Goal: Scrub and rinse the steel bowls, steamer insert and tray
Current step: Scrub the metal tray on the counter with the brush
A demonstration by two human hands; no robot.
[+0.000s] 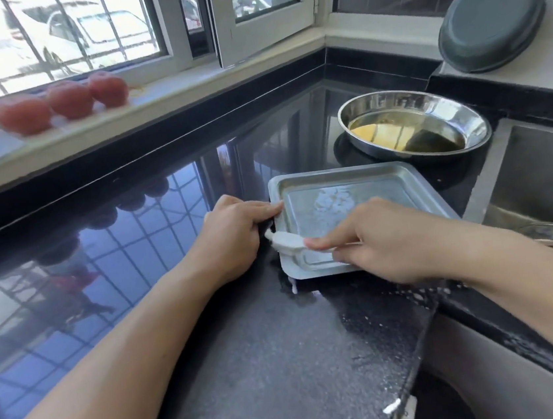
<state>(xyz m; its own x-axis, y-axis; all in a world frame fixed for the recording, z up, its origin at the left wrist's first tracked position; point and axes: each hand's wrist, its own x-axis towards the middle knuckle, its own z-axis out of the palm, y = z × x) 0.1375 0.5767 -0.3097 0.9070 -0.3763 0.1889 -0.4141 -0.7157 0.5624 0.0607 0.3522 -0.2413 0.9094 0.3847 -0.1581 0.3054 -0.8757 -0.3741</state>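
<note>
Scrubbing the square grey steel tray (352,193) on the black granite counter (249,350)
My left hand (233,235) pinches its rim, steadying it; my right hand (379,242) grips a soapy white scrubber (285,241)

daylit barred windows (52,35) above a pale sill (158,95), glossy black countertop (133,232) below.

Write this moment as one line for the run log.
step: scrub tray | left hand: holds tray edge | right hand: grips soapy scrubber on tray | bowl: waiting behind tray | place: counter
</note>
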